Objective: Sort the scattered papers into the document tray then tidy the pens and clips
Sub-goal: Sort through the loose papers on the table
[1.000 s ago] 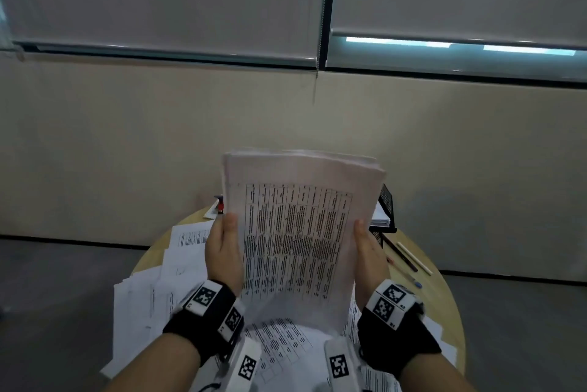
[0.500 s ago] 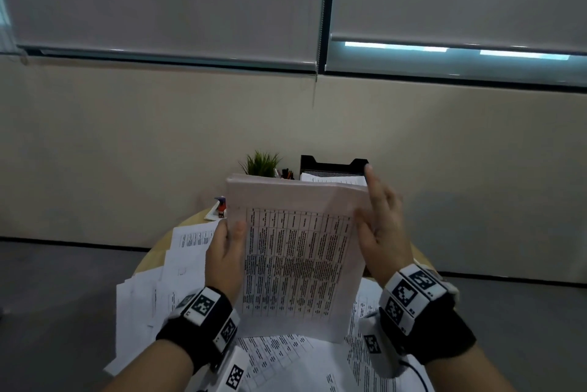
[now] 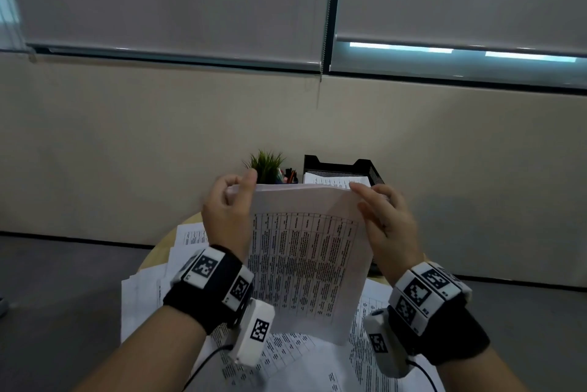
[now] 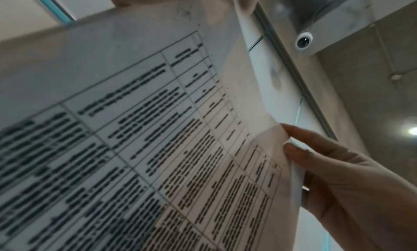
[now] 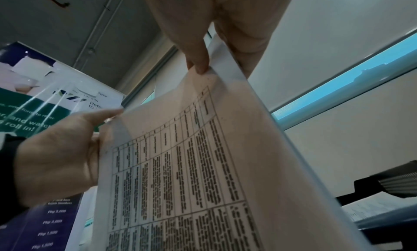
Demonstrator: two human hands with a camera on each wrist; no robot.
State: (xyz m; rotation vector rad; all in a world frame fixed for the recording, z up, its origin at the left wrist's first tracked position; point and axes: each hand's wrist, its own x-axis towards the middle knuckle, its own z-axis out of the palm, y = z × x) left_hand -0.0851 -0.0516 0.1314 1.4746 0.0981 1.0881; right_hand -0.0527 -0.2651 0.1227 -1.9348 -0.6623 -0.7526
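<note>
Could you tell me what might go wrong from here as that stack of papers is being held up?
The left hand and right hand pinch the paper stack only at its top corners, so sheets may slip or fan out. The document tray already holds papers, and the raised stack may clip its front edge or the plant beside it.

Head view looks forward and down from above; both wrist views look steeply upward, close, sharing the paper stack (image 3: 309,252).

"roll in!", "Php 1,500" on banner (image 5: 45,123)
</note>
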